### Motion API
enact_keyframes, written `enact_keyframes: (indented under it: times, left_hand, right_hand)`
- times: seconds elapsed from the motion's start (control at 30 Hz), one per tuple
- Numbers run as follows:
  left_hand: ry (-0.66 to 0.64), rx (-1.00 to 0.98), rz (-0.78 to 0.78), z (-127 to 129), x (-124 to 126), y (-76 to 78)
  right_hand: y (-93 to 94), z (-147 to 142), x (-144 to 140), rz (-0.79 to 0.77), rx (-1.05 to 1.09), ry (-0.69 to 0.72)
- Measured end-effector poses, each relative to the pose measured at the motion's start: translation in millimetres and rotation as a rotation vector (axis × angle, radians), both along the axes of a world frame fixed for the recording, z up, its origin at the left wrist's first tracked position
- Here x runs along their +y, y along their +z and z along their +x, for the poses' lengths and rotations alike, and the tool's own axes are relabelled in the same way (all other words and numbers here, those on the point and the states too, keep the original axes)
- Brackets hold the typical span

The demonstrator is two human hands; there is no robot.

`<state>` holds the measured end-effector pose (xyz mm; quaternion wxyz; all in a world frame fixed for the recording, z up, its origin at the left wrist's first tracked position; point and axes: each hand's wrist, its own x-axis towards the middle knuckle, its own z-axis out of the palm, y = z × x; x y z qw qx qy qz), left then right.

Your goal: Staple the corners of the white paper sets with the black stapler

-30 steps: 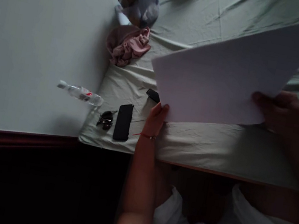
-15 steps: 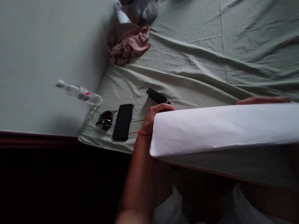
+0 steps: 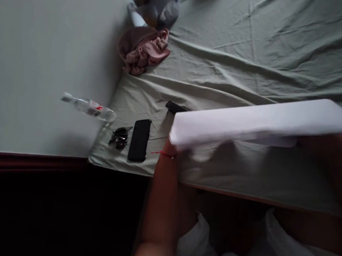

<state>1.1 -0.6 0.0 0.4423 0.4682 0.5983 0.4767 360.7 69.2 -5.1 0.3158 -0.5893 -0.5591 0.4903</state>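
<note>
Now both hands hold the white sheet (image 3: 257, 120) mid-frame above the bed (image 3: 271, 40): left hand (image 3: 170, 145) under its left corner, right hand (image 3: 321, 146) at its right; next, probably align edges evenly.

The white sheet of paper (image 3: 257, 120), a broad tilted face filling the upper right of the frame a second ago, now shows only as a narrow folded band across the right middle. The left hand (image 3: 173, 146), whose fingers were in plain view at the sheet's lower left corner, is now hidden beneath that corner. The right hand (image 3: 321, 146) now sits under the band's right part
</note>
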Motion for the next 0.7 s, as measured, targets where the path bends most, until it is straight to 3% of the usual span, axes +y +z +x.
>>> enact_keyframes:
  times: [0.2,0.3,0.53,0.7]
  left_hand:
    - [0.014,0.041,-0.040,10,6,0.5]
    - [-0.024,0.000,-0.052,11,8,2.8]
    - [-0.055,-0.123,-0.237,2,5,4.3]
    - [-0.021,-0.086,-0.174,-1,4,5.2]
  right_hand:
    - [4.8,8,2,-0.254,0.187,0.000]
    - [10.9,7,1,-0.288,0.212,-0.038]
    - [5.0,3,0,-0.087,0.260,-0.158]
    - [-3.9,9,3,0.040,0.242,-0.206]
